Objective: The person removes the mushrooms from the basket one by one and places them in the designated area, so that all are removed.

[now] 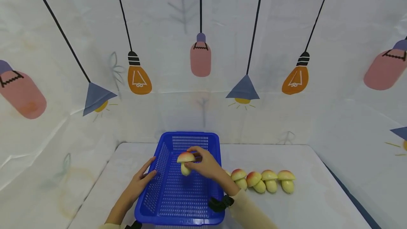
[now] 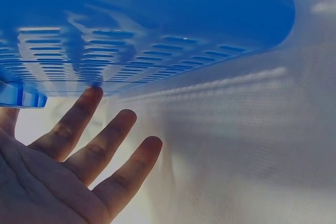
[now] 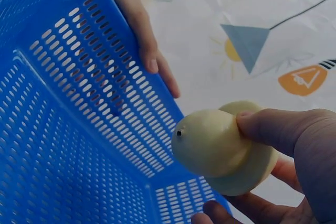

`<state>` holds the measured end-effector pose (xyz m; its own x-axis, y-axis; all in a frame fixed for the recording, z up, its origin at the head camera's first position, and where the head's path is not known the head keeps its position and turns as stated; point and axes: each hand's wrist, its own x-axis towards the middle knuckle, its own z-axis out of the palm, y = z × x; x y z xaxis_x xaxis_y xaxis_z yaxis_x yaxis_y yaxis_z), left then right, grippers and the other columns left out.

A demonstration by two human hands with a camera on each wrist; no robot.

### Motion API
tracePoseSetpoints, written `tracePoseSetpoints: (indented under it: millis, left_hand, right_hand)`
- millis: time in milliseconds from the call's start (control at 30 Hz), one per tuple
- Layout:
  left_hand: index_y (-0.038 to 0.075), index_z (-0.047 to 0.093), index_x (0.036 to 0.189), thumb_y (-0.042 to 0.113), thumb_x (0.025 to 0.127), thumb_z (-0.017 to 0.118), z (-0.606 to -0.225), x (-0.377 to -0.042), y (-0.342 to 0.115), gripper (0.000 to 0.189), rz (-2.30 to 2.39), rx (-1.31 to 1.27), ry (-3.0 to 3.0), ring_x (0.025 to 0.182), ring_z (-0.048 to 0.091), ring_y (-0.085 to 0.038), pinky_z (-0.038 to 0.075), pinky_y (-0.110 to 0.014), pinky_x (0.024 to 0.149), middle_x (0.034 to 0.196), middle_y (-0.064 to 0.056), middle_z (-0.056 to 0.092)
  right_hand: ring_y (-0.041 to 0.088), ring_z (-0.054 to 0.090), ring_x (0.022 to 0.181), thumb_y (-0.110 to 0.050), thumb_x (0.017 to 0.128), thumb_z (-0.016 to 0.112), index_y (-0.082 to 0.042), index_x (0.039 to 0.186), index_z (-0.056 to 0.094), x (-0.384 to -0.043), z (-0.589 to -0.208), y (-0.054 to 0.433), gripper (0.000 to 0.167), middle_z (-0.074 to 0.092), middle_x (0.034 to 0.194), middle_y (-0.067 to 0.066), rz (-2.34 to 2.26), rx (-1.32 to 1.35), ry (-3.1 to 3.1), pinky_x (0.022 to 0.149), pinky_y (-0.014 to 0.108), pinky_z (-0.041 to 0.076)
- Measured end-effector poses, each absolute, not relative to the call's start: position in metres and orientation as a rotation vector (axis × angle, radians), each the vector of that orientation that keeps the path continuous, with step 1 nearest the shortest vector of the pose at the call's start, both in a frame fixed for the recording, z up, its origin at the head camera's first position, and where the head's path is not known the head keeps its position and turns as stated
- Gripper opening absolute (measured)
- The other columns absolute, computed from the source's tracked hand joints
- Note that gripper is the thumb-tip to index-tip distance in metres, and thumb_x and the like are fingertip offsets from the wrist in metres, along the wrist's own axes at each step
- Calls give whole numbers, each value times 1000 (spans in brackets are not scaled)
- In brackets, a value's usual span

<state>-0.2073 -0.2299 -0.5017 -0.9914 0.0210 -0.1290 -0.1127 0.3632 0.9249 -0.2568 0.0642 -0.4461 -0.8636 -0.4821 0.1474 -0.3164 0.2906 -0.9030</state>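
Note:
A blue plastic basket (image 1: 182, 204) with slotted walls stands on the table; its inside shows nothing lying on the bottom. My right hand (image 1: 208, 164) holds a toy mushroom (image 1: 186, 158) above the basket, pinched between thumb and fingers. Its cap is pale yellow with a reddish top, and its stem points down. In the right wrist view the rounded stem end of the mushroom (image 3: 210, 142) faces the camera. At the basket's left side, my left hand (image 1: 138, 183) rests against the rim and outer wall. The left wrist view shows its fingers (image 2: 118, 174) extended.
Several similar toy mushrooms (image 1: 270, 180) stand in a row on the white table (image 1: 305, 207), right of the basket. The leftmost one is partly hidden by my right forearm. Behind the table hangs a pale sheet (image 1: 178, 112) printed with lamps and bulbs.

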Motion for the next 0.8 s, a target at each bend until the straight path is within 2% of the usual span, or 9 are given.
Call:
tracePoseSetpoints:
  millis: [333,600,800]
  left_hand:
    - [29,33,162,37,105,58,-502,-207,-228,63,1725,-71,2502,117,64,-35,57,-49,86,155,-31,43]
    - [29,32,162,36,105,58,-502,-208,-227,63,1742,-58,2487,114,66,-33,58,-48,84,154,-32,44]
    - [29,33,162,35,105,58,-500,-206,-226,62,1769,-60,2472,111,67,-32,58,-46,83,152,-31,46]
  right_hand:
    - [32,64,118,-24,94,75,-13,133,61,-250,-444,80,42,66,128,13,-1734,-666,2394,84,37,57]
    - [36,66,117,-20,93,74,-11,137,59,-246,-441,98,47,62,133,18,-1822,-524,2385,90,42,58]
    - [30,68,112,-18,94,74,-11,138,58,-241,-441,109,48,63,133,17,-1880,-453,2354,88,40,58]
